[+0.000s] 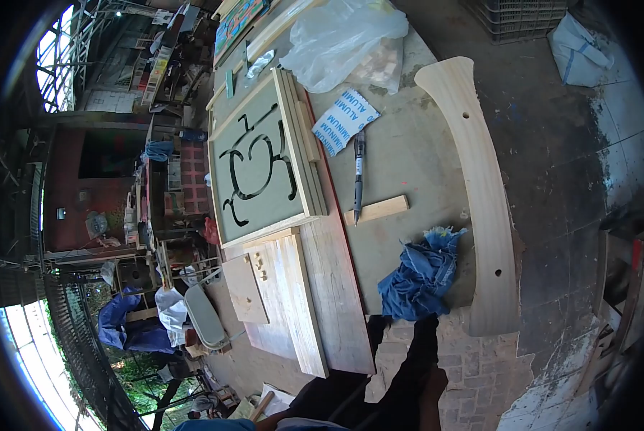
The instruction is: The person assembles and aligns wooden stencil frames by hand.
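Note:
My right hand (434,382) hangs low beside my dark trousers, below the table edge and touching nothing on top. Its fingers are in shadow and turned away. Of my left arm (270,418) only a bit shows at the bottom edge; the hand is hidden. Nearest my right hand on the table is a crumpled blue cloth (421,276). Beyond it lie a short wood strip (376,210), a pen (359,172) and a folded printed sheet (345,121). To the left, a wooden frame (302,154) surrounds a grey panel (246,194) with black curved shapes.
A long curved wooden piece (491,194) with two holes lies along the table's right side. Pale boards (293,294) and a small square panel (244,291) with little wood bits lie front left. A clear plastic bag (329,39) sits at the far end. A crate (523,18) stands beyond.

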Available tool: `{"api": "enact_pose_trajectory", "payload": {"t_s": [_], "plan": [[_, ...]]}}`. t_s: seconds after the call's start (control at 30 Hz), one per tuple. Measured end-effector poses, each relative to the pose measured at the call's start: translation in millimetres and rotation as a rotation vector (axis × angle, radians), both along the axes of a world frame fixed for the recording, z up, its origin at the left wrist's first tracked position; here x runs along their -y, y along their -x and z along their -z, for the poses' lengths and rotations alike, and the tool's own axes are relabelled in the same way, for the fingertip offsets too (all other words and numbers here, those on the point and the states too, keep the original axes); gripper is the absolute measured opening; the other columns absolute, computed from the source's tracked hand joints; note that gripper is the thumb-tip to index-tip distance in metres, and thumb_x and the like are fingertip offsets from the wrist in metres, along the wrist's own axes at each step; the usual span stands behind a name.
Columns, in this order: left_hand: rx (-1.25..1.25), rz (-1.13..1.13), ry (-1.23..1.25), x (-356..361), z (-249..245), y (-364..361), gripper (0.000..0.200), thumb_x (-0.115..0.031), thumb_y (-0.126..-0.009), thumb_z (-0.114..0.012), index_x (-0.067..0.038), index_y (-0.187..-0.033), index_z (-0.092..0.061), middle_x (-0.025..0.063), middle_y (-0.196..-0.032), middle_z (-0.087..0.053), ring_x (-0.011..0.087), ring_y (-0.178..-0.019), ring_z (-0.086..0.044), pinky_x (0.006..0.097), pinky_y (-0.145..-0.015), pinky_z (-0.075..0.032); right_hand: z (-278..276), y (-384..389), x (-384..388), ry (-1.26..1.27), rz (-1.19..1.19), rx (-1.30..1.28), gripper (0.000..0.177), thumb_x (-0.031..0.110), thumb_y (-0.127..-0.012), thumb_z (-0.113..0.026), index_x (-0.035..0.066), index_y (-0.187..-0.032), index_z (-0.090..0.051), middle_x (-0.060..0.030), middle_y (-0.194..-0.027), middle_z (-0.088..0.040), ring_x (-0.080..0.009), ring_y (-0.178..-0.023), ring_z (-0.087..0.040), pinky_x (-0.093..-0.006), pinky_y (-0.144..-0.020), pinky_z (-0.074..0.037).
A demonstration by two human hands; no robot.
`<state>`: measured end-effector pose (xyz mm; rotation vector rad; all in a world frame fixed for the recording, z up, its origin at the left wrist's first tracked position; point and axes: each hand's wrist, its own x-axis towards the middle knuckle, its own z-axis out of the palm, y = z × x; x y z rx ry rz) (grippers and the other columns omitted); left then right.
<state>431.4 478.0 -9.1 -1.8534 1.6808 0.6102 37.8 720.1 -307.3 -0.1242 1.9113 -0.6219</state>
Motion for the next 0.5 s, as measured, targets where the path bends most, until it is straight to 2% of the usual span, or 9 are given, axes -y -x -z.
{"api": "enact_pose_trajectory", "payload": {"t_s": [0.07, 0.1, 0.17, 0.2, 0.27, 0.3, 0.4, 0.43, 0.5], "plan": [[-0.034, -0.016, -0.006, 6, 8, 4, 0.018, -0.014, -0.087, -0.057, -0.002, -0.09, -0.069, 0.01, -0.077, -0.066, 0.0205, -0.069, -0.063, 0.0361, -0.062, -0.05, -36, 19, 37, -0.071, 0.735, 0.278, 0.017, 0.019, -0.089, -0.049, 0.008, -0.076, -0.054, -0.0034, -0.058, -0.051, -0.0201, -0.049, -0.053, -0.039, -0.047, -0.044], [-0.055, -0.026, -0.007, 8, 12, 6, 0.018, -0.014, -0.087, -0.057, -0.002, -0.09, -0.07, 0.01, -0.077, -0.066, 0.0205, -0.069, -0.063, 0.036, -0.062, -0.05, -42, 24, 43, -0.065, 0.733, 0.265, 0.017, 0.019, -0.089, -0.049, 0.008, -0.076, -0.054, -0.0034, -0.058, -0.051, -0.0201, -0.049, -0.053, -0.039, -0.047, -0.044], [-0.098, -0.049, -0.007, 11, 19, 8, 0.018, -0.014, -0.087, -0.057, -0.002, -0.09, -0.07, 0.0101, -0.077, -0.066, 0.0203, -0.069, -0.063, 0.0358, -0.062, -0.05, -53, 30, 49, -0.169, 1.138, 0.433, 0.017, 0.019, -0.084, -0.049, 0.014, -0.068, -0.046, -0.0003, -0.053, -0.042, -0.0181, -0.043, -0.045, -0.0366, -0.043, -0.039], [-0.122, -0.062, -0.007, 13, 22, 8, 0.018, -0.014, -0.087, -0.057, -0.002, -0.09, -0.07, 0.0101, -0.077, -0.066, 0.0203, -0.069, -0.063, 0.0358, -0.062, -0.05, -50, 32, 46, -0.157, 1.132, 0.418, 0.017, 0.019, -0.084, -0.049, 0.014, -0.068, -0.046, -0.0003, -0.053, -0.042, -0.0181, -0.043, -0.045, -0.0366, -0.043, -0.039], [-0.168, -0.09, -0.007, 15, 22, 1, 0.018, -0.014, -0.087, -0.057, -0.002, -0.09, -0.07, 0.0101, -0.077, -0.066, 0.0202, -0.069, -0.063, 0.0356, -0.062, -0.05, -38, 35, 37, -0.194, 1.342, 0.505, 0.031, 0.028, -0.09, -0.051, 0.018, -0.064, -0.039, 0.0006, -0.05, -0.035, -0.0174, -0.041, -0.038, -0.0354, -0.043, -0.036], [-0.191, -0.108, -0.009, 14, 19, -5, 0.018, -0.014, -0.087, -0.057, -0.002, -0.09, -0.07, 0.0101, -0.077, -0.066, 0.0201, -0.069, -0.063, 0.0356, -0.062, -0.05, -35, 36, 31, -0.185, 1.332, 0.489, 0.031, 0.028, -0.09, -0.051, 0.018, -0.064, -0.039, 0.0006, -0.05, -0.035, -0.0174, -0.041, -0.038, -0.0354, -0.043, -0.036], [-0.283, -0.177, -0.003, 6, 21, -24, 0.018, -0.014, -0.086, -0.057, -0.002, -0.09, -0.07, 0.0102, -0.077, -0.066, 0.0199, -0.069, -0.062, 0.0353, -0.062, -0.049, -46, 47, 24, -0.156, 1.201, 0.544, 0.046, 0.044, -0.1, -0.047, 0.02, -0.063, -0.034, 0.0005, -0.049, -0.026, -0.0162, -0.04, -0.031, -0.0353, -0.041, -0.029], [-0.319, -0.201, 0.002, 4, 22, -33, 0.018, -0.014, -0.086, -0.057, -0.002, -0.089, -0.07, 0.0102, -0.077, -0.066, 0.0198, -0.069, -0.062, 0.0353, -0.062, -0.049, -52, 45, 23, -0.136, 1.181, 0.52, 0.046, 0.044, -0.1, -0.047, 0.02, -0.063, -0.034, 0.0005, -0.049, -0.026, -0.0162, -0.04, -0.031, -0.0353, -0.041, -0.029], [-0.395, -0.246, 0.008, 2, 25, -54, 0.018, -0.014, -0.086, -0.057, -0.002, -0.089, -0.07, 0.0102, -0.077, -0.066, 0.0197, -0.07, -0.062, 0.0351, -0.063, -0.049, -56, 29, 14, -0.173, 0.948, 0.259, 0.047, 0.037, -0.1, -0.05, 0.02, -0.061, -0.031, 0.0006, -0.05, -0.023, -0.0163, -0.041, -0.028, -0.0342, -0.039, -0.026]]}}
